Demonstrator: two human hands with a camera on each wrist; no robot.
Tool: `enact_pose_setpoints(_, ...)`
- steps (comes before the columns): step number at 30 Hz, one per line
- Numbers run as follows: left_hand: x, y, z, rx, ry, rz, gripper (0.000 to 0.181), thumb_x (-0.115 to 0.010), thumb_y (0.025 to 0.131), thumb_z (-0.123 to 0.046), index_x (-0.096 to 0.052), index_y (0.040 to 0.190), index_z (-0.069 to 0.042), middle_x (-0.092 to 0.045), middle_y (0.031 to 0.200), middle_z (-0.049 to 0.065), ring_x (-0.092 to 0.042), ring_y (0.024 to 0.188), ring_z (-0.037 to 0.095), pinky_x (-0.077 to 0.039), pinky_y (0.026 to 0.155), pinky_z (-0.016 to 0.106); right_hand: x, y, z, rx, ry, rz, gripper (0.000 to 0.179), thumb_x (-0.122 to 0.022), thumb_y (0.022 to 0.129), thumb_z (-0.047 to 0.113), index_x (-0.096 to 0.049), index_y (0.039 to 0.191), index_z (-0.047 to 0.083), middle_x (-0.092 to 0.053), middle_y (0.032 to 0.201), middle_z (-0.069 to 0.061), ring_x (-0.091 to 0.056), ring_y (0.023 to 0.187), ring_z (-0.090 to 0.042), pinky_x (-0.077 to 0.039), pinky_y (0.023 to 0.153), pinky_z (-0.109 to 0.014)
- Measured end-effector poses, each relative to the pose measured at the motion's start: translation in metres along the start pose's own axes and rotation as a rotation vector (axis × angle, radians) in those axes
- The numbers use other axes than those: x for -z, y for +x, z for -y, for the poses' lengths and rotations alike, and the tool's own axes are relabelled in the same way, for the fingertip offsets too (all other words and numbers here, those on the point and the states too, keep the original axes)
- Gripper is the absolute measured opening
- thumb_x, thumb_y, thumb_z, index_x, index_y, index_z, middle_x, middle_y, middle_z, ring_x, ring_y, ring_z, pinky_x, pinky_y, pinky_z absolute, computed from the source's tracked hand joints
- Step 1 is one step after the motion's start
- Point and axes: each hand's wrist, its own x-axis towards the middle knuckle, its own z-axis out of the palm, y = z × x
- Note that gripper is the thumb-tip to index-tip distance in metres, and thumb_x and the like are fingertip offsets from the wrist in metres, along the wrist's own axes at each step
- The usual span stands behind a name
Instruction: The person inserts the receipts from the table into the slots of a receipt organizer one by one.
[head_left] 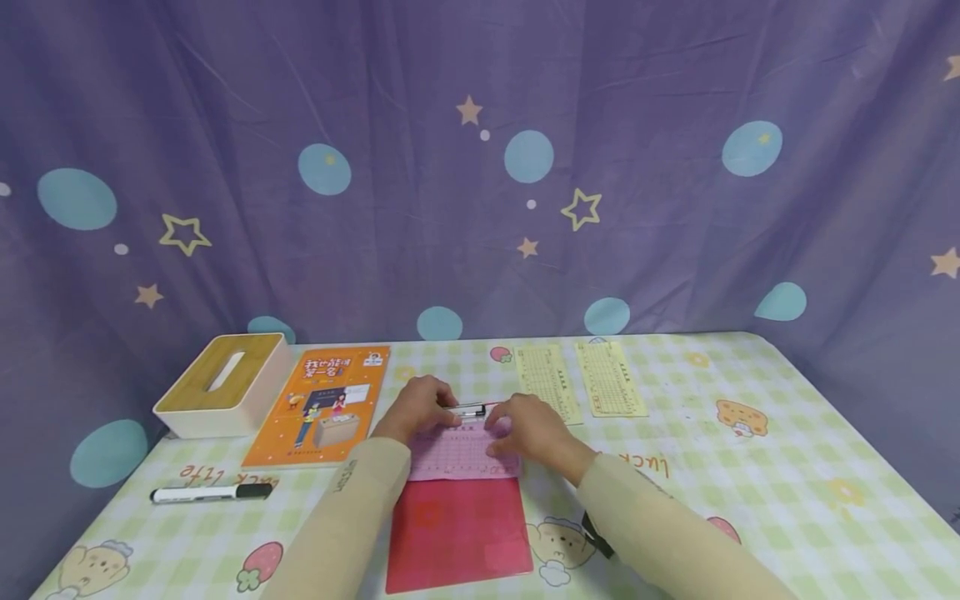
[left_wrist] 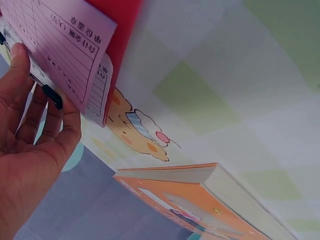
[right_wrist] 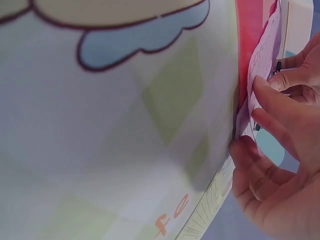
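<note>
A red clipboard lies on the table in front of me, with a pink printed form over its upper half. At its top edge is a metal clip with black ends. My left hand pinches this clip, thumb on top and fingers beyond the edge, as the left wrist view shows. In that view a paler sheet shows beneath the pink one. My right hand holds the pink form's upper right edge between thumb and fingers. The right wrist view shows that edge bent slightly.
Left of the clipboard are an orange book, a tissue box with a wooden lid, and a black-capped marker. Behind my right hand lie two yellow forms, a nearer one and another. A purple curtain hangs behind the table.
</note>
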Motion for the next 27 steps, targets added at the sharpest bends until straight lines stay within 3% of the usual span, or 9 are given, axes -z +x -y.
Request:
enact_pose_setpoints(6, 0.003, 0.001, -0.002, 0.023, -0.014, 0.013, 0.013, -0.086, 0.082, -0.008, -0.079, 0.093, -0.006, -0.069, 0.085, 0.001, -0.057, 0.085, 0.019, -0.05, 0.089, 0.038, 0.0, 0.002, 0.0, 0.004, 0.036, -0.003, 0.028, -0.089, 0.078, 0.019, -0.082, 0.106, 0.015, -0.07, 0.099, -0.003, -0.059, 0.093, -0.02, -0.049, 0.089, -0.04)
enact_pose_setpoints(13, 0.006, 0.004, -0.004, 0.036, -0.006, 0.04, 0.014, -0.085, 0.081, -0.007, -0.08, 0.095, -0.005, -0.07, 0.084, 0.002, -0.057, 0.083, 0.017, -0.051, 0.088, 0.036, 0.002, 0.005, 0.002, 0.091, -0.034, -0.002, 0.028, -0.089, 0.079, 0.015, -0.082, 0.106, 0.013, -0.064, 0.094, -0.007, -0.053, 0.086, -0.021, -0.049, 0.081, -0.04)
enact_pose_setpoints(17, 0.008, 0.005, -0.004, 0.02, -0.01, 0.048, 0.014, -0.086, 0.081, -0.006, -0.08, 0.093, -0.005, -0.07, 0.081, 0.001, -0.057, 0.079, 0.016, -0.051, 0.085, 0.034, 0.003, 0.008, 0.002, 0.106, -0.073, 0.015, 0.028, -0.087, 0.081, 0.017, -0.081, 0.108, 0.014, -0.068, 0.095, -0.006, -0.051, 0.085, -0.019, -0.048, 0.08, -0.038)
enact_pose_setpoints(21, 0.012, 0.005, -0.004, -0.014, 0.005, 0.057, 0.013, -0.086, 0.081, -0.006, -0.08, 0.092, -0.003, -0.071, 0.08, 0.001, -0.058, 0.077, 0.015, -0.052, 0.084, 0.033, 0.004, 0.01, 0.003, 0.102, -0.082, 0.032, 0.028, -0.086, 0.083, 0.017, -0.081, 0.11, 0.014, -0.071, 0.097, -0.004, -0.051, 0.086, -0.019, -0.047, 0.08, -0.037)
enact_pose_setpoints(27, 0.017, 0.006, -0.005, 0.005, 0.024, 0.113, 0.009, -0.083, 0.085, -0.01, -0.08, 0.093, -0.007, -0.07, 0.082, 0.0, -0.056, 0.078, 0.017, -0.05, 0.08, 0.032, 0.003, 0.011, 0.004, 0.07, -0.088, 0.044, 0.029, -0.086, 0.083, 0.017, -0.08, 0.111, 0.014, -0.066, 0.097, -0.003, -0.052, 0.087, -0.018, -0.048, 0.08, -0.035)
